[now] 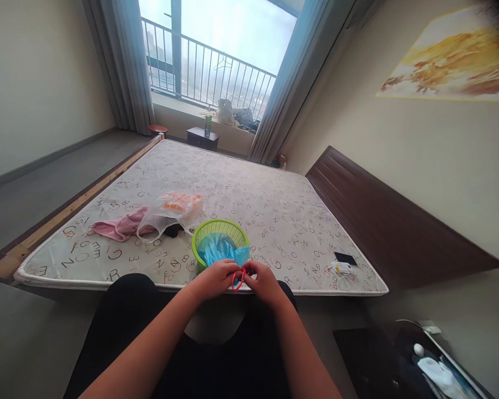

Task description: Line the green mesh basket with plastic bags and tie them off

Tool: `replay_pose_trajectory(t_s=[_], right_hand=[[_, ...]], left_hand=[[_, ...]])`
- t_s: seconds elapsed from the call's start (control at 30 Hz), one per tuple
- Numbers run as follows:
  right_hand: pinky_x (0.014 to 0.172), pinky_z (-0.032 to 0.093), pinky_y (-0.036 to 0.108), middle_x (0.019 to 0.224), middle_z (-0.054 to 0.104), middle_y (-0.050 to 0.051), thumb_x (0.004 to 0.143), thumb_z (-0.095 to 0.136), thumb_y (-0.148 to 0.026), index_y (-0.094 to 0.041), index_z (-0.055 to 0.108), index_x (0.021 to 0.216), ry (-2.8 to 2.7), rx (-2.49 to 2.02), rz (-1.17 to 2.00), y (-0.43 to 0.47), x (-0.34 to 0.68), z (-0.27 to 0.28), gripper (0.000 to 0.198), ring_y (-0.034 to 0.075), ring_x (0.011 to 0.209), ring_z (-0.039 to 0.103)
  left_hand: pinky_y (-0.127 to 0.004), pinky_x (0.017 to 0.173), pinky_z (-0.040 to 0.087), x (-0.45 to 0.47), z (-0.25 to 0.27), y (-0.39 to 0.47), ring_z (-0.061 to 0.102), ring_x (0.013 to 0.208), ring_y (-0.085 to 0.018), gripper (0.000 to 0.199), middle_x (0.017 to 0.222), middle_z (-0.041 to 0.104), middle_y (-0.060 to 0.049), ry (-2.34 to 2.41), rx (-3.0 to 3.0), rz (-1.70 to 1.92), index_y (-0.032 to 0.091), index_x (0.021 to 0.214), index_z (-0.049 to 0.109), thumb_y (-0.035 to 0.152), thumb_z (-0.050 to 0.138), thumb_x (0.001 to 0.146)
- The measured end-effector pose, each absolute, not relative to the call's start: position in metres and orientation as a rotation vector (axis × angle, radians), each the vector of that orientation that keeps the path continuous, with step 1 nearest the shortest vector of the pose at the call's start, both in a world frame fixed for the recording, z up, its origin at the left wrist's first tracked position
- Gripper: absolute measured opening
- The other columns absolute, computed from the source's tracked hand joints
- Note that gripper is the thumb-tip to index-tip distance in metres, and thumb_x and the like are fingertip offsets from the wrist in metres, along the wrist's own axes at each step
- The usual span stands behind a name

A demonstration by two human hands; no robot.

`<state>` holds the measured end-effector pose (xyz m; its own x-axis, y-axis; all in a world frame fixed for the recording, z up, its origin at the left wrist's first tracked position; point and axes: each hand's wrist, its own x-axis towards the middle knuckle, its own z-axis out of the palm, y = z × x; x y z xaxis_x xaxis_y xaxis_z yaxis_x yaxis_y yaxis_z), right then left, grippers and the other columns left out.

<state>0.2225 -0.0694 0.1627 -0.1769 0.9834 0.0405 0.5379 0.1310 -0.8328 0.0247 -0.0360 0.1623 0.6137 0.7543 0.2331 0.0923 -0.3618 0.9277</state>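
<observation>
At the mattress's front edge, my left hand [217,277] and my right hand [261,281] are close together. Their fingers pinch a red cord [238,281], part of which hangs down in a small loop. Just beyond them stands a green plastic basket [197,239] with a slatted wall. Inside lies a crumpled blue plastic bag [218,249], spilling over the basket's near right rim toward my fingers. Whether the cord is joined to the bag I cannot tell, since my fingers cover that spot.
Left of the basket lie a white plastic bag [178,208] with orange print, a pink cloth [118,227] and a small black item [173,230]. A black flat device [345,258] and a white charger with cable [341,268] rest at the right. A nightstand [399,366] stands lower right.
</observation>
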Motion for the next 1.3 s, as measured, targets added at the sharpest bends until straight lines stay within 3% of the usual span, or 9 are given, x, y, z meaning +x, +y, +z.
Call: replay_pose_trajectory(t_s=[0.1, 0.3, 0.53, 0.7, 0.87, 1.03, 1.17, 1.3], right_hand=[[0.071, 0.048, 0.031, 0.078, 0.067, 0.0, 0.084, 0.064, -0.033, -0.023, 0.067, 0.088, -1.703, -1.458, 1.009, -0.069, 0.223, 0.163, 0.012, 0.017, 0.074, 0.06], [0.084, 0.05, 0.034, 0.089, 0.068, 0.001, 0.084, 0.066, -0.036, -0.022, 0.068, 0.095, -1.61, -1.386, 1.062, -0.069, 0.224, 0.164, 0.018, 0.018, 0.086, 0.063], [0.076, 0.05, 0.032, 0.082, 0.071, 0.001, 0.084, 0.069, -0.04, -0.019, 0.067, 0.11, -1.463, -1.358, 1.369, -0.068, 0.222, 0.153, 0.033, 0.018, 0.079, 0.066], [0.086, 0.05, 0.033, 0.1, 0.075, 0.004, 0.088, 0.062, -0.038, -0.021, 0.073, 0.11, -1.5, -1.362, 1.451, -0.068, 0.22, 0.156, 0.03, 0.021, 0.093, 0.067], [0.077, 0.05, 0.03, 0.094, 0.074, 0.001, 0.087, 0.064, -0.038, -0.022, 0.072, 0.114, -1.522, -1.291, 1.468, -0.068, 0.218, 0.155, 0.032, 0.018, 0.083, 0.066], [0.064, 0.045, 0.027, 0.08, 0.07, -0.001, 0.079, 0.069, -0.032, -0.021, 0.071, 0.1, -1.401, -1.345, 1.407, -0.065, 0.22, 0.141, 0.024, 0.016, 0.07, 0.061], [0.067, 0.046, 0.028, 0.081, 0.068, 0.0, 0.084, 0.066, -0.042, -0.021, 0.068, 0.094, -1.283, -1.411, 1.287, -0.061, 0.218, 0.136, 0.024, 0.016, 0.072, 0.06], [0.066, 0.046, 0.027, 0.079, 0.063, -0.001, 0.085, 0.065, -0.051, -0.021, 0.063, 0.088, -1.266, -1.41, 1.171, -0.058, 0.215, 0.138, 0.03, 0.015, 0.072, 0.057]], left_hand=[[-0.028, 0.074, 0.041, 0.024, 0.168, -0.038, 0.055, 0.078, -0.018, 0.022, 0.079, 0.062, -0.005, 0.668, 1.863, 0.865, 0.022, 0.078, 0.074, 0.029, 0.059, 0.093], [-0.028, 0.077, 0.042, 0.025, 0.158, -0.036, 0.057, 0.083, -0.02, 0.02, 0.083, 0.064, -0.007, 0.694, 1.975, 0.919, 0.024, 0.084, 0.076, 0.023, 0.058, 0.093], [-0.027, 0.078, 0.042, 0.025, 0.149, -0.033, 0.056, 0.083, -0.02, 0.017, 0.084, 0.063, -0.007, 0.735, 2.028, 0.92, 0.024, 0.084, 0.074, 0.018, 0.06, 0.092], [-0.029, 0.079, 0.043, 0.025, 0.149, -0.033, 0.056, 0.083, -0.02, 0.015, 0.084, 0.062, -0.007, 0.749, 2.028, 0.946, 0.023, 0.084, 0.073, 0.018, 0.06, 0.092], [-0.03, 0.082, 0.047, 0.03, 0.15, -0.037, 0.059, 0.088, -0.02, 0.018, 0.09, 0.064, -0.006, 0.682, 2.136, 0.925, 0.021, 0.089, 0.071, 0.02, 0.055, 0.096], [-0.032, 0.085, 0.049, 0.039, 0.149, -0.046, 0.059, 0.093, -0.019, 0.018, 0.097, 0.065, -0.007, 0.691, 2.302, 0.938, 0.019, 0.094, 0.068, 0.02, 0.051, 0.099], [-0.034, 0.092, 0.05, 0.044, 0.148, -0.05, 0.059, 0.1, -0.021, 0.017, 0.106, 0.067, -0.008, 0.67, 2.316, 0.971, 0.019, 0.104, 0.068, 0.021, 0.052, 0.099], [-0.034, 0.09, 0.05, 0.042, 0.148, -0.047, 0.06, 0.099, -0.021, 0.019, 0.103, 0.068, -0.009, 0.684, 2.239, 0.972, 0.019, 0.094, 0.068, 0.023, 0.051, 0.1]])
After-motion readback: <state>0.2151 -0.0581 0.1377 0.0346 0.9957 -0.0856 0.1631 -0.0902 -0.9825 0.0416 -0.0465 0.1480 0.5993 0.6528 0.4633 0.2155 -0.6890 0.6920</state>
